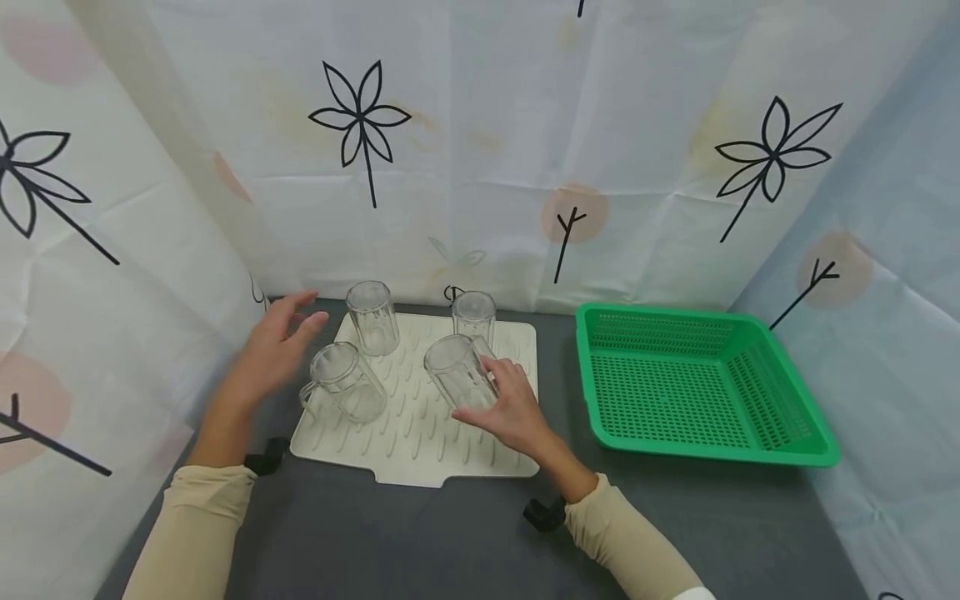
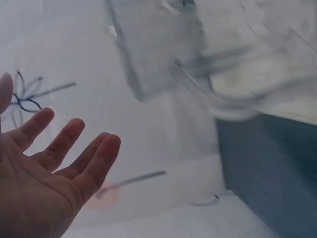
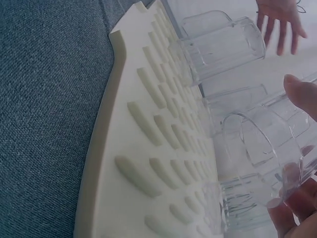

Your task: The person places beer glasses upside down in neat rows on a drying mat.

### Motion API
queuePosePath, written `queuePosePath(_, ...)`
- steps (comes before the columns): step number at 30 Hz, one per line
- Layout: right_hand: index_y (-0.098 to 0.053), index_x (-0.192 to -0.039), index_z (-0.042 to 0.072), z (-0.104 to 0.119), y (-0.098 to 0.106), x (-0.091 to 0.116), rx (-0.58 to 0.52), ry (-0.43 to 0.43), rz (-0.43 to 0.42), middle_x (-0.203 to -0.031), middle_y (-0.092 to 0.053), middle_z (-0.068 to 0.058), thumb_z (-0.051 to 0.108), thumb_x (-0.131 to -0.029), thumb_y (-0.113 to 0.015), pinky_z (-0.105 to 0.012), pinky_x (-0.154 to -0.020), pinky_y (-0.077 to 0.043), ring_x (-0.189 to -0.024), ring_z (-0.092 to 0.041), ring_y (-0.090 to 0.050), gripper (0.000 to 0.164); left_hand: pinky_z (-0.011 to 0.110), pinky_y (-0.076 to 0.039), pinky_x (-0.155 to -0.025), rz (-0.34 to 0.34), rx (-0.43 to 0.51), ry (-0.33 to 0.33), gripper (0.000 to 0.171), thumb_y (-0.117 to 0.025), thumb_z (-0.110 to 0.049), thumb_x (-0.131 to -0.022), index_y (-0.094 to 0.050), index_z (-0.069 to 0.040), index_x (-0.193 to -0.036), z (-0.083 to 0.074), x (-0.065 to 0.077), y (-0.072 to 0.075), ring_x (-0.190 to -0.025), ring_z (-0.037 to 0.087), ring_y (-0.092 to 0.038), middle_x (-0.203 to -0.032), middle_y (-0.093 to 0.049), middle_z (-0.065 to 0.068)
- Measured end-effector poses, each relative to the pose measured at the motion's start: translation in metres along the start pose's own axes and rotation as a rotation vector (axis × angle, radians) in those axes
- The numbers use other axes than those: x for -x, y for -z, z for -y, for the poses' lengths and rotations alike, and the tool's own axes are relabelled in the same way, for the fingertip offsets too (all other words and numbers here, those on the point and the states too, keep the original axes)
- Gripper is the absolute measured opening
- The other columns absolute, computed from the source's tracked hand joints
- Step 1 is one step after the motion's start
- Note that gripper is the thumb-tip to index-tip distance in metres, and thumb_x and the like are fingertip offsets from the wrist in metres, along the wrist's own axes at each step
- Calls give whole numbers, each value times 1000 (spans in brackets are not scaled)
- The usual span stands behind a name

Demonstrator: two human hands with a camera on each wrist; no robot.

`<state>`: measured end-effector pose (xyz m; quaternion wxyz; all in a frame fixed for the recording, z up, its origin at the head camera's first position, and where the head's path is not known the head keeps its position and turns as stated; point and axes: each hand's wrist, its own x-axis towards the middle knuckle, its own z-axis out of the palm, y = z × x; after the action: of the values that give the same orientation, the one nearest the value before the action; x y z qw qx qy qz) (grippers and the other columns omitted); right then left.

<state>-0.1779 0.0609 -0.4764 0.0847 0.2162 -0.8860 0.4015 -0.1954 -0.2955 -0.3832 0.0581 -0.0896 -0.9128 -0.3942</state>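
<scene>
My right hand (image 1: pixel 513 410) grips a clear glass mug (image 1: pixel 459 371), tilted above the cream drying mat (image 1: pixel 412 450). In the right wrist view, thumb and fingers wrap around that mug (image 3: pixel 262 144), with a gap between it and the ridged mat (image 3: pixel 143 124). My left hand (image 1: pixel 273 346) is in the air left of the mat, fingers spread and holding nothing; its palm (image 2: pixel 39 193) shows in the left wrist view. Nearest to it are a glass mug (image 1: pixel 348 383) at the mat's front left and another glass (image 1: pixel 372 318) behind. A further glass (image 1: pixel 474 315) stands at the back right.
A green plastic basket (image 1: pixel 708 457) sits right of the mat on the dark grey table (image 1: pixel 465 542). White curtains (image 1: pixel 480 150) printed with flowers enclose the table at the back and both sides.
</scene>
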Motion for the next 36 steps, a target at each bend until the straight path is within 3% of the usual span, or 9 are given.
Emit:
queuePosePath(7, -48, -146, 6, -8, -6, -5, -99, -85, 55, -127, -57, -11, 34, -76, -92, -34, -86, -55, -110, -24, -59, 88, 71, -34, -109, 20, -8, 146, 66, -30, -44, -112, -30, 3, -157, 50, 1, 3, -141, 57, -36, -156, -35, 35)
queuePosePath(14, -45, -146, 6, -15, -13, -6, -165, -126, 87, -131, -56, -11, 32, -77, -91, -37, -87, -57, -111, -25, -63, 87, 71, -33, -111, 147, -9, 350, 77, -28, -56, -109, -21, 0, -161, 95, 0, -8, -147, 57, -27, -161, -27, 35)
queuePosePath(18, -42, -148, 6, -18, -15, -5, -211, -138, 93, -134, -55, -11, 27, -76, -92, -44, -95, -58, -119, -27, -62, 90, 75, -28, -112, 212, -68, 367, 75, -31, -53, -109, -21, 0, -161, 119, -1, -18, -146, 60, -23, -162, -22, 37)
queuePosePath(22, -41, -147, 6, -22, -17, -6, -198, -159, 93, -134, -57, -11, 26, -75, -93, -45, -98, -57, -123, -26, -60, 90, 78, -17, -115, 239, -155, 305, 63, -42, -40, -110, -32, -1, -158, 138, 0, -32, -147, 60, -21, -160, -27, 37)
queuePosePath(27, -41, -148, 5, -27, -18, -7, -156, -163, 97, -133, -58, -12, 29, -76, -92, -43, -94, -56, -119, -25, -61, 92, 79, -7, -116, 241, -229, 234, 56, -54, -19, -103, -40, 11, -148, 142, 2, -44, -146, 65, -16, -154, -28, 44)
queuePosePath(31, -42, -147, 4, -29, -21, -8, -149, -165, 98, -132, -59, -12, 28, -75, -93, -43, -95, -55, -119, -26, -61, 91, 83, -12, -113, 283, -298, 253, 65, -56, -32, -104, -37, 11, -149, 137, 6, -48, -141, 74, -11, -155, -18, 48)
queuePosePath(36, -42, -145, 3, -32, -26, -6, -140, -167, 108, -132, -58, -12, 29, -76, -92, -44, -97, -54, -119, -26, -61, 90, 85, -12, -111, 313, -306, 285, 78, -59, -46, -100, -36, 8, -151, 129, 9, -49, -140, 76, -5, -158, -11, 46)
